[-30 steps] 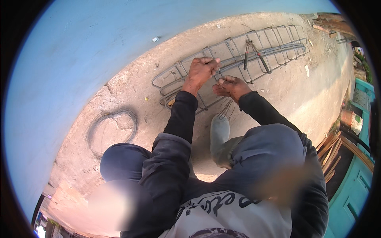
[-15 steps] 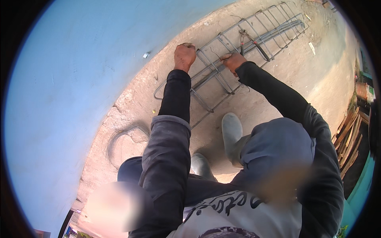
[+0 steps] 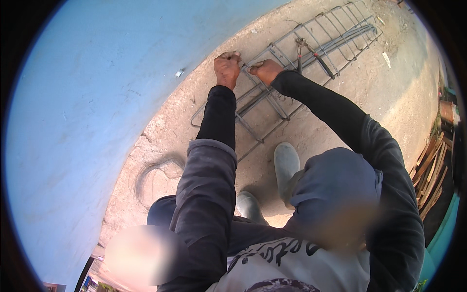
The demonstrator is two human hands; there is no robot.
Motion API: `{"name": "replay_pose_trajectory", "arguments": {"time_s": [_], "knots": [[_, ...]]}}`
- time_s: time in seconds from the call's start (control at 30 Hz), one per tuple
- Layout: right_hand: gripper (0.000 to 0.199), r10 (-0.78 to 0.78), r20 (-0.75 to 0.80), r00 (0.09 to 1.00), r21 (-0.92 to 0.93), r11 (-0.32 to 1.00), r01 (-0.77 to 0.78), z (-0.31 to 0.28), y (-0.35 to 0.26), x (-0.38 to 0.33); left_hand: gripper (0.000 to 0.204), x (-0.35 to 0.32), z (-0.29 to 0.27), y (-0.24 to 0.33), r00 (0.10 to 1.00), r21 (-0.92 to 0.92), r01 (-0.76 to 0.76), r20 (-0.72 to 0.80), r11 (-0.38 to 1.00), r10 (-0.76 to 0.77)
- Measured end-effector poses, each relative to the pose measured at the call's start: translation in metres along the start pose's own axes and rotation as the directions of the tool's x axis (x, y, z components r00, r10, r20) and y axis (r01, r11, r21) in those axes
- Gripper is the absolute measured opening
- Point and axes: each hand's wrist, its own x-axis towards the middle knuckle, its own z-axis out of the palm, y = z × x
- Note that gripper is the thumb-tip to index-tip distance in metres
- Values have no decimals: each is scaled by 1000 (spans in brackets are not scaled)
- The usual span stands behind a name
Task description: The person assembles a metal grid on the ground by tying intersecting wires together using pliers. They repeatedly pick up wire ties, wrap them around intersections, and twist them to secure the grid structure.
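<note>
A steel rebar cage (image 3: 297, 35), made of long bars and rectangular stirrups, lies on the ground in front of me. My left hand (image 3: 227, 69) is closed in a pinch at a near corner of it, on the wall side; what the fingers hold is hidden. Close by, my right hand (image 3: 265, 72) is also closed, thumb and forefinger pinched over a cage bar. A thin tie wire seems to be in its fingers, though hardly visible now. Pincers (image 3: 316, 59) with red and black handles rest across the cage beyond my right hand.
A blue wall (image 3: 97, 97) rises on the left. A loose coil of thin wire (image 3: 155, 170) lies on the ground by my left forearm. My boots (image 3: 286, 163) stand near the cage. Wooden strips (image 3: 430, 177) are piled at the far right.
My right hand has moved left along the cage, closer to my left hand. The left hand stays at about the same place, fingers still closed. The pincers remain on the cage.
</note>
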Motion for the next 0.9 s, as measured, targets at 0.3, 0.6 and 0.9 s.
{"name": "replay_pose_trajectory", "arguments": {"time_s": [0.3, 0.6, 0.9], "knots": [[30, 371, 43, 928, 414, 838, -354, -13, -17, 3, 17, -41, 1, 9, 949, 157, -284, -98, 946, 301], [41, 393, 334, 857, 509, 691, -514, -22, -1, 20, 18, -84, -26, 4, 697, 492, -690, 257, 530, 669], [49, 375, 66, 925, 276, 884, -378, -11, -16, 24, 27, -59, -36, 0, 931, 453, -360, 117, 816, 346]]}}
